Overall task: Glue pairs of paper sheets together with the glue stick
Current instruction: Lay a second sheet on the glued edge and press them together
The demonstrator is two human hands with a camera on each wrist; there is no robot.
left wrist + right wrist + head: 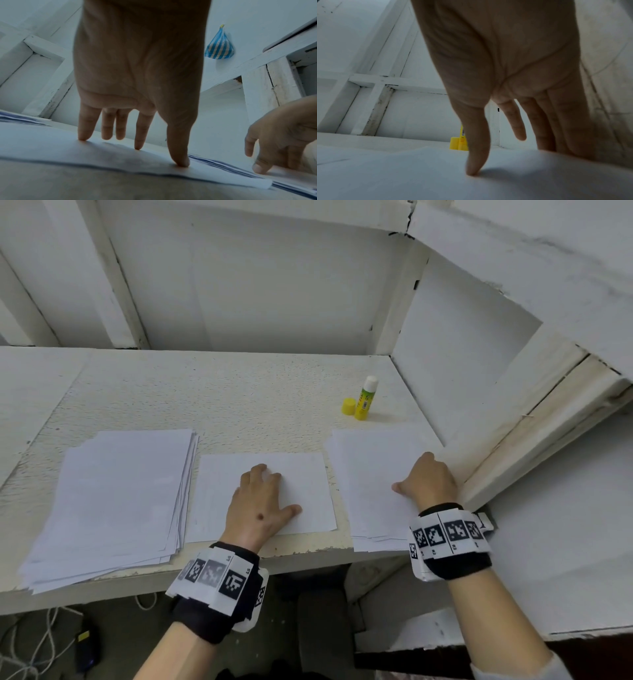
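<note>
A white sheet (301,491) lies at the middle of the table's front edge. My left hand (258,503) presses flat on it, fingers spread and straight (140,136). To the right is a small pile of sheets (368,474); my right hand (426,481) rests on its right side, thumb tip down on the top sheet (473,171), fingers straight. The glue stick (364,398) stands upright and uncapped behind that pile, its yellow cap (348,406) beside it on the left. Neither hand touches the glue stick, which also shows behind my thumb (461,140).
A thick, fanned stack of white paper (113,505) sits at the front left. White walls and wooden frames (520,419) close in the table at the back and right. A blue striped bag (219,46) hangs on the wall. Cables lie on the floor below.
</note>
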